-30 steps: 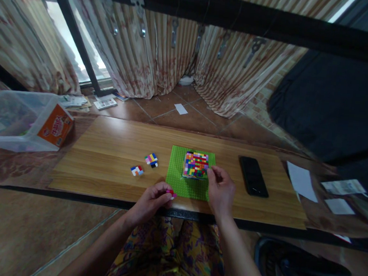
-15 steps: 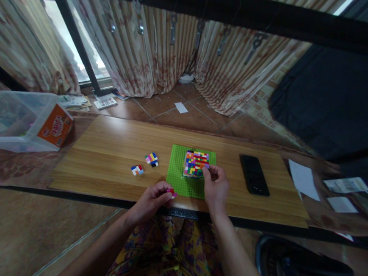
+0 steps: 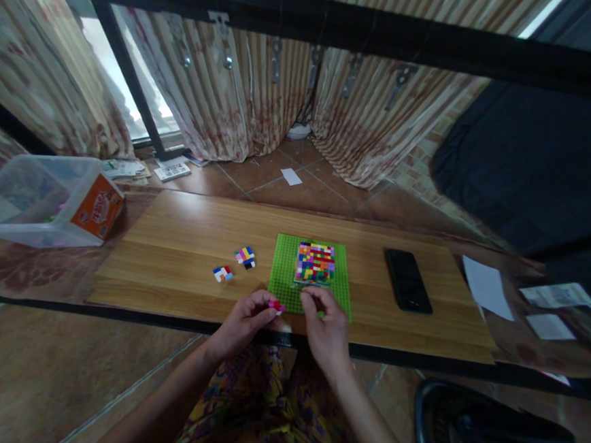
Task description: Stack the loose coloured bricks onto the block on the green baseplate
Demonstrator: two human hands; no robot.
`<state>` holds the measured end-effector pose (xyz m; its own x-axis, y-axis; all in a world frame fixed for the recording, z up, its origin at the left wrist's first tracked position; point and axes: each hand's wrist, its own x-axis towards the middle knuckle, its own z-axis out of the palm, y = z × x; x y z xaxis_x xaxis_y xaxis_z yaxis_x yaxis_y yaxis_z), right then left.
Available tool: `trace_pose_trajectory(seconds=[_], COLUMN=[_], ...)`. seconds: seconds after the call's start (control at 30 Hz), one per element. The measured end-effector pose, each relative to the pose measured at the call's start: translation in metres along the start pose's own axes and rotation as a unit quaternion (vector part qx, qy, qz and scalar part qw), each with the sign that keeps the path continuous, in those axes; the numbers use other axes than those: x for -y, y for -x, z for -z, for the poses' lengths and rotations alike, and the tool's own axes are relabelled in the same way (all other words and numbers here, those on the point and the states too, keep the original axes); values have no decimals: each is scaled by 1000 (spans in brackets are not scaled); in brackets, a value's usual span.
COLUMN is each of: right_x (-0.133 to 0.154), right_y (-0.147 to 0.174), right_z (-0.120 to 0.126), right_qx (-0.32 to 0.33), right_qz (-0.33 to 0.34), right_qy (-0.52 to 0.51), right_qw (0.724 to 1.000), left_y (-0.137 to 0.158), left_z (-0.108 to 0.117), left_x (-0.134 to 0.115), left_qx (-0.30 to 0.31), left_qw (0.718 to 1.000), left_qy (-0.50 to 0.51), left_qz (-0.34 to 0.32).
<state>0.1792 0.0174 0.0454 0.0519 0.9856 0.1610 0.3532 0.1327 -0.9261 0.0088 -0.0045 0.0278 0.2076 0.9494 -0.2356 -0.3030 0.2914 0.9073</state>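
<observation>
Head-worn, facing forward and steeply down.
Looks from behind and above the near edge of the table [image 3: 186,237], near left hand [image 3: 243,318] and right hand [image 3: 329,326] at lower centre, and reaches past the far edge to tiled floor [image 3: 325,166] and curtains [image 3: 220,99].

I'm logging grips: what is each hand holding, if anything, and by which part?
The left hand pinches small pink, red and white bricks by their left end; whether the right hand holds anything cannot be told.
</observation>
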Motion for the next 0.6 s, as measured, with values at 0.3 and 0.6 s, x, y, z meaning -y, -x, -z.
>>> trace_pose_trajectory(seconds=[0.3,0.6], right_x=[3,-1], right_y=[16,15], right_z=[-13,-14], right_qx=[130,140], right_qz=[-51,-142], right_qy=[-1,-127], right_qw=[990,972], left_y=[-1,-1], left_z=[4,4], left_x=[5,3], left_qx=[15,39], left_qw=[1000,999], left_qy=[5,-17], left_qz=[3,-14])
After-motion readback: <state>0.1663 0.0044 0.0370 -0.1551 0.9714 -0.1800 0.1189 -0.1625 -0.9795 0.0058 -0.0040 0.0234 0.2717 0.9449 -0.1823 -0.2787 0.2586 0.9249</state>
